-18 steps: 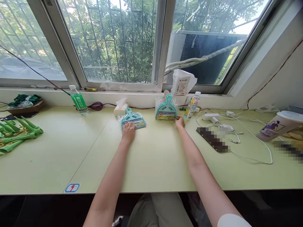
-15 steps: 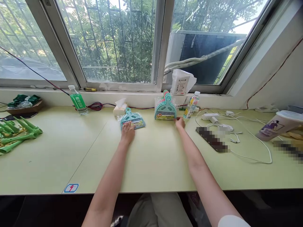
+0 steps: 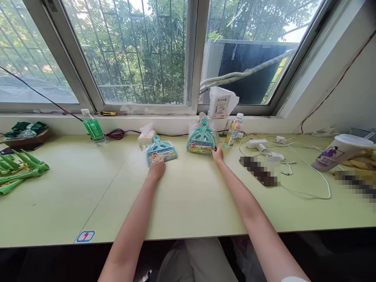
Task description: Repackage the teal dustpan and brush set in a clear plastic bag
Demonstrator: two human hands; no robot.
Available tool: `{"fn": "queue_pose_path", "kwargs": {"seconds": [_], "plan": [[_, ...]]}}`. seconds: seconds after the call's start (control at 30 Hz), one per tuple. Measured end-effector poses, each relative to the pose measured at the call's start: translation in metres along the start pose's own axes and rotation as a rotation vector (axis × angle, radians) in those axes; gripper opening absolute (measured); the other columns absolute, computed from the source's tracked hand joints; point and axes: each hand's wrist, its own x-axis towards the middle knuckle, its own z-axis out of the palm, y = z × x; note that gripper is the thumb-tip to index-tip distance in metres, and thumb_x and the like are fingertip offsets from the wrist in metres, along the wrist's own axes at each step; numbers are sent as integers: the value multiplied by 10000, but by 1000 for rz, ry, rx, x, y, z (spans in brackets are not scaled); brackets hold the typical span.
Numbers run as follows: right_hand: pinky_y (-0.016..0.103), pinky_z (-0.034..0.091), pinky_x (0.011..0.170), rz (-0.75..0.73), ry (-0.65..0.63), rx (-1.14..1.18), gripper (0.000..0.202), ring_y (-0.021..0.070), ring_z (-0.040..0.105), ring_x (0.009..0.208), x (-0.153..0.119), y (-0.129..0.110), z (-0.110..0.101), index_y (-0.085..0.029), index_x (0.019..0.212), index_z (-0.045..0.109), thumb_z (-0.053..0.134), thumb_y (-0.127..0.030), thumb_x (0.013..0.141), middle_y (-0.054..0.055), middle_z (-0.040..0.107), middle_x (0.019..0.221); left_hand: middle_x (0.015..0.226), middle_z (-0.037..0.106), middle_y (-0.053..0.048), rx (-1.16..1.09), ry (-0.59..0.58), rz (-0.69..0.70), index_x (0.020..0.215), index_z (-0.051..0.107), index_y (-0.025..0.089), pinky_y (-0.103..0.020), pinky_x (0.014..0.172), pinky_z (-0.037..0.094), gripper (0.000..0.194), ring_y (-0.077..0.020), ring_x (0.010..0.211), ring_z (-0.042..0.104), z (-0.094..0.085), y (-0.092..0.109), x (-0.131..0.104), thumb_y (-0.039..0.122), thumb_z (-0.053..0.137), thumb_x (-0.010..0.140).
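A flat packed dustpan and brush set, turquoise with a yellow label and clear wrap, lies on the table to the left. My left hand rests at its front edge, fingers bent and mostly hidden from the camera. To the right, several similar sets stand in a leaning stack, red and green handles showing behind. The frontmost turquoise dustpan and brush set tips slightly forward. My right hand pinches its lower right corner.
A tissue pack sits behind the left set. Beside the stack stands a drink bottle; a green-labelled bottle leans farther left. White cables and a power strip, a pixelated dark object and a cup lie right. Green plastic pieces are far left.
My left hand has slid back from the top of the left set to its front edge. The front set of the stack, with my right hand at its corner, has come slightly toward me.
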Motion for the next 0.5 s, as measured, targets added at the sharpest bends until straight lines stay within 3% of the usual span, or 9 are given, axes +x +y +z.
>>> {"fn": "queue_pose_path", "kwargs": {"seconds": [0.13,0.23,0.33,0.4,0.5], "plan": [[348,467,872,-25,-44,113,287,240,637,960,-23,-3,-7,-188,992,600,556,-381,784,104,705,1024,1282,615,-182,-55,42,-13,1436,452,142,-421,944,466,543,-317,1125,616,1,-1,-1,170,385,898],[330,481,844,-56,-93,184,291,221,641,913,-46,-6,-14,-182,978,614,542,-388,786,87,711,983,1221,652,-160,-201,95,-10,1424,461,166,-424,936,471,517,-309,1096,624,1,1,2,269,415,919],[319,487,814,-98,-242,339,293,202,629,845,-69,-14,-16,-187,943,621,579,-417,766,54,706,910,1088,705,-112,-564,53,31,1199,634,186,-376,879,506,418,-256,978,664,-1,11,5,400,380,944],[319,486,805,-100,-352,445,314,202,621,835,-81,-23,-13,-192,922,617,623,-446,739,44,696,885,1033,721,-102,-888,-43,20,1069,673,177,-339,824,531,491,-229,925,682,-4,25,4,495,320,950],[331,484,817,-69,-461,498,331,216,623,867,-96,-36,-6,-198,929,602,626,-472,745,47,684,884,1023,732,-106,-1263,-114,-67,1101,657,173,-332,826,547,523,-245,968,690,-9,47,-4,598,470,861]]}}
